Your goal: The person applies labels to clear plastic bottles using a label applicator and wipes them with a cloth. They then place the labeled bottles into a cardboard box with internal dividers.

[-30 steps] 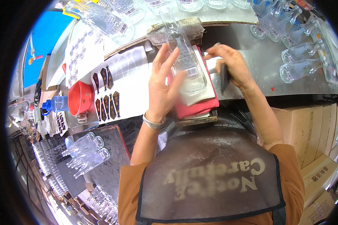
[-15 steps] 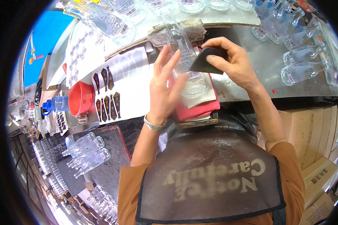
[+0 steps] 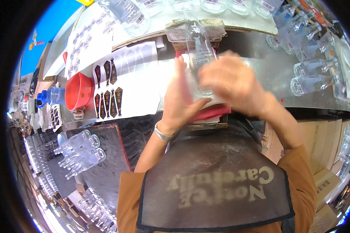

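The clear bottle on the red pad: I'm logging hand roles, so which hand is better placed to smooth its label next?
Probably the right hand: it lies over the clear bottle, while the left hand steadies it from the side on the red pad.

White label sheets (image 3: pixel 122 83) of dark stickers — left; brown cartons (image 3: pixel 319 139) right.

right hand (image 3: pixel 233 87): motion-blurred, grip unclear | clear bottle (image 3: pixel 198 58): lower part hidden behind both hands

Your right hand (image 3: pixel 233 83) moved from bottle's right side onto clear bottle (image 3: pixel 198 58), now blurred; dark piece it held gone from sight.
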The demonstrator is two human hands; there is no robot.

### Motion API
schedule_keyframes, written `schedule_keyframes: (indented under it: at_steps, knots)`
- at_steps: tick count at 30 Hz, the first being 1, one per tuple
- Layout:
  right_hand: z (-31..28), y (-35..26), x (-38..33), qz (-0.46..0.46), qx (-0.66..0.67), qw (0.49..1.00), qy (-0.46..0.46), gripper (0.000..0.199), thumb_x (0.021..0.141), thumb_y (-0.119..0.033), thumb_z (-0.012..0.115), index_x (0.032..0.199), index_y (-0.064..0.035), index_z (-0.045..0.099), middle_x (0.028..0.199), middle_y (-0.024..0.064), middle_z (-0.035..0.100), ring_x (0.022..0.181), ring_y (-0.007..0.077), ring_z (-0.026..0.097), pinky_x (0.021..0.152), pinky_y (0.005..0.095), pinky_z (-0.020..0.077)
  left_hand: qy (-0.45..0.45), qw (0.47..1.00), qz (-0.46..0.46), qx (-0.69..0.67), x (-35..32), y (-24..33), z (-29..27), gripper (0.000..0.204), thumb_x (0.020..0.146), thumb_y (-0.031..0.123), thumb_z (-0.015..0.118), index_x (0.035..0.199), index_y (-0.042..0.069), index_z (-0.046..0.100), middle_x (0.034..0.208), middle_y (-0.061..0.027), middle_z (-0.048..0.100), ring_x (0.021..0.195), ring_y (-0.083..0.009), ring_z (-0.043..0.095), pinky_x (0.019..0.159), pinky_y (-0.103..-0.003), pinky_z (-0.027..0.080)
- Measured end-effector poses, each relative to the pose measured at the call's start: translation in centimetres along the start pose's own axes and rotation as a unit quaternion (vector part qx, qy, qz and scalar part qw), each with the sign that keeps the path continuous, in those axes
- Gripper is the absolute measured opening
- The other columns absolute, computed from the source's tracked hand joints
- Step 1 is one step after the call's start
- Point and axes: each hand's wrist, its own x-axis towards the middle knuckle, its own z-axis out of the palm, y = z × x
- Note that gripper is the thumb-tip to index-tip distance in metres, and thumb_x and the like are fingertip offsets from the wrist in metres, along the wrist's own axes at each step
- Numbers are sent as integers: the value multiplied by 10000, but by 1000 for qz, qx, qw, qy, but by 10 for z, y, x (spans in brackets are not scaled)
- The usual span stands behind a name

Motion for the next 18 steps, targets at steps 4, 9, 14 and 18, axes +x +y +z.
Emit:
schedule_keyframes:
  at_steps: [4,9,14,18]
  knots:
    - [-8,-25,13,-20,-39,999,5,191,714,-153,677,889,-98,625,889,34,623,867,224,622,779,359,505,43,999,21,9,3,6,7,1210,676,228,881,1545,-80,98,1484,-292,409,1303,-390,502,1061,-441,413]
    - [0,-30,31,1,12,987,-162,174,747,-36,684,916,-63,654,879,71,649,815,249,630,711,370,538,40,999,-2,9,0,10,9,1268,693,202,898,1552,-69,5,1569,-271,298,1298,-364,509,1057,-431,440]
    - [-12,36,71,147,-126,981,-1,225,773,-44,714,994,-65,675,992,89,693,893,297,664,768,373,547,56,998,20,11,2,9,8,1292,677,150,895,1558,-46,-29,1550,-264,326,1198,-316,573,948,-388,511]
    - [-3,-5,31,34,52,989,-136,289,691,-14,767,954,-100,683,913,69,654,883,256,639,794,375,541,52,998,1,-35,-1,6,8,1202,659,144,897,1544,-53,109,1485,-227,422,1213,-317,564,1011,-394,466]
